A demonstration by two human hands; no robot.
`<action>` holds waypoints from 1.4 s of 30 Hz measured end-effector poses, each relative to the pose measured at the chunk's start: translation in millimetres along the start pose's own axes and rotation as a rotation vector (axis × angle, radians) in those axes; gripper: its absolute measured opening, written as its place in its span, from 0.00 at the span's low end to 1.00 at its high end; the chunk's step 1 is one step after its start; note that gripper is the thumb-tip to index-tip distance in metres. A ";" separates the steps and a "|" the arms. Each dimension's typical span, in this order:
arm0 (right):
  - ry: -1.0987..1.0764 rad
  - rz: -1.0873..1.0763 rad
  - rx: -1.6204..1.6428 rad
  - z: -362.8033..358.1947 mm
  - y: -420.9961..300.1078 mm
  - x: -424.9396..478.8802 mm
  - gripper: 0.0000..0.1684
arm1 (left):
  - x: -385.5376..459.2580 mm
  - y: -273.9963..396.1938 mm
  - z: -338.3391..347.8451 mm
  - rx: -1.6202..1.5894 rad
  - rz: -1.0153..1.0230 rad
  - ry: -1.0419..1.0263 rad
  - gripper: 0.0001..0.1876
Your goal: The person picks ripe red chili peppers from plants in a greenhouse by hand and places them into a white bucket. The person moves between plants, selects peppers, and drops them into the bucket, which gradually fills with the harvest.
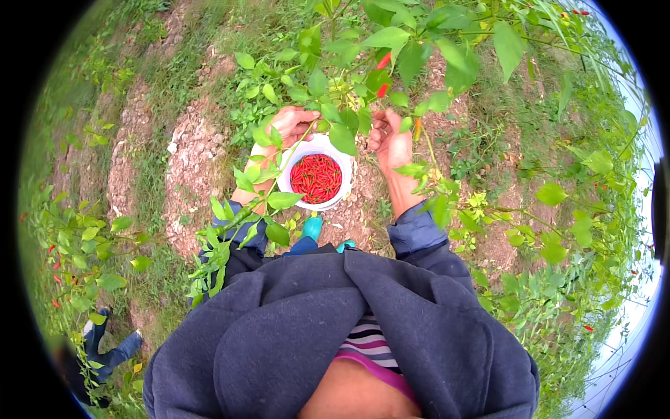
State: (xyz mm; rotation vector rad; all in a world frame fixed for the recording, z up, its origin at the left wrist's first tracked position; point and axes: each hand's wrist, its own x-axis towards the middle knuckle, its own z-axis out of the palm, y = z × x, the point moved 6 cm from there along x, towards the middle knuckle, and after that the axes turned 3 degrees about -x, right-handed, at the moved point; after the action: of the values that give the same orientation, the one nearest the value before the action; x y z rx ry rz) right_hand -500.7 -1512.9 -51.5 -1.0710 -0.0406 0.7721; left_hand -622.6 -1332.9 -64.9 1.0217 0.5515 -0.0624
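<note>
A white plastic bucket (345,189) with many small red chili peppers (315,178) in it stands on the soil in front of my feet. Above its left rim is my left hand (294,125), thumb and fingertips pinched together at a leafy chili stem. My right hand (388,135) is raised to the right of the bucket, palm up with curled fingers, among the leaves; whether it holds anything is hidden. Just above it hang a red chili (382,90) and a second red chili (384,61). An orange chili (417,129) hangs close to its right side.
A leafy chili branch (282,200) crosses over my left forearm. More chili plants (552,194) grow on the right and at the far left. Dry soil rows (193,152) run between weeds. Another person's legs (112,356) show at the lower left. My teal shoe (312,227) is below the bucket.
</note>
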 end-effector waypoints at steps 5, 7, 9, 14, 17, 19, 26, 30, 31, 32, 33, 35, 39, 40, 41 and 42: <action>0.045 0.095 0.120 7.9 -14.4 14.7 0.23 | 8.2 -2.6 2.3 0.027 -0.025 0.025 0.11; 0.028 0.102 0.108 13.2 -10.4 26.2 0.24 | 2.4 -1.4 1.9 0.021 0.002 0.028 0.10; 0.031 0.168 0.098 12.7 -8.3 38.5 0.23 | -0.7 -1.3 4.5 0.030 0.007 0.008 0.09; 0.119 0.124 -0.062 5.0 -9.2 42.7 0.11 | -5.2 0.0 6.2 -0.024 0.030 0.031 0.09; 0.074 -0.069 -0.199 9.1 -20.2 41.4 0.09 | -3.6 0.1 0.7 -0.038 0.045 0.041 0.09; 0.037 -0.214 -0.344 8.5 -24.3 42.4 0.08 | -1.8 0.9 1.2 -0.041 0.050 0.049 0.09; -0.049 -0.377 -0.178 10.8 -32.9 28.2 0.09 | 7.5 1.6 -6.6 -0.048 0.064 0.095 0.09; -0.374 -0.314 -0.049 52.3 -97.3 7.7 0.11 | 11.9 18.8 -3.7 -0.071 0.005 0.063 0.10; -0.351 -0.212 -0.085 48.7 -90.7 8.2 0.11 | 14.6 19.3 -3.7 -0.076 0.017 0.081 0.10; -0.329 -0.109 -0.119 42.9 -78.0 4.6 0.11 | 18.2 16.8 -5.3 -0.081 0.031 0.101 0.10; -0.315 -0.001 -0.165 41.7 -66.9 -0.5 0.11 | 17.5 20.3 -0.7 -0.096 0.039 0.107 0.10; -0.339 0.044 -0.045 80.8 -59.5 -28.8 0.06 | 17.2 24.1 6.1 -0.106 0.052 0.124 0.11; -0.048 -0.088 0.189 71.2 -75.4 20.7 0.04 | 22.3 19.1 6.4 -0.077 0.058 0.158 0.12; 0.030 -0.073 0.209 68.3 -80.2 29.6 0.04 | 20.0 17.8 3.9 -0.083 0.061 0.167 0.12; 0.088 -0.094 0.223 63.1 -86.3 36.1 0.05 | 21.2 17.8 4.9 -0.087 0.061 0.156 0.12; 0.145 -0.114 0.238 58.1 -91.1 41.3 0.07 | 23.7 19.2 5.8 -0.097 0.064 0.142 0.12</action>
State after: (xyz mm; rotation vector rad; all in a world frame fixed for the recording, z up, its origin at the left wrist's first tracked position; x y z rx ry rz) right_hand -442.6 -1466.5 37.1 -0.8874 0.1100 0.5793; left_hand -594.0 -1322.6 -58.4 0.9525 0.6449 0.0935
